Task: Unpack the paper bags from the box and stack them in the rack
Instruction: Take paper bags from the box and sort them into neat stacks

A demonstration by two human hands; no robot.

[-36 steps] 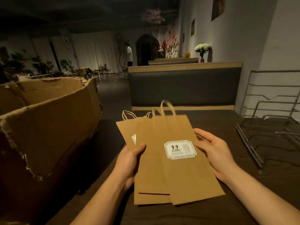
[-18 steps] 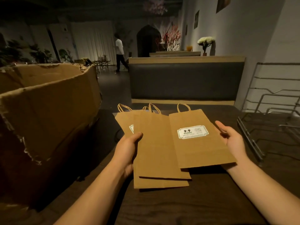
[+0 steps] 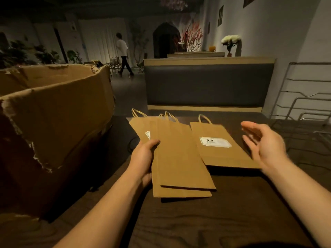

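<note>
My left hand (image 3: pixel 144 159) grips a fanned stack of flat brown paper bags (image 3: pixel 176 158) by its left edge, thumb on top, above the dark wooden table (image 3: pixel 223 221). To the right, a single paper bag (image 3: pixel 220 154) with a white label lies flat on the table. My right hand (image 3: pixel 265 145) hovers just right of that bag, fingers spread and blurred, holding nothing. The torn cardboard box (image 3: pixel 53 122) stands at the left. The metal wire rack (image 3: pixel 304 111) stands at the far right.
A dark padded bench back (image 3: pixel 207 85) runs behind the table. A person (image 3: pixel 122 52) walks through the dim room beyond. White flowers (image 3: pixel 231 40) stand on a ledge by the right wall.
My right hand has pulled the labelled bag off the stack, laid it on the table to the right and let go. The left hand keeps hold of the other bags.
</note>
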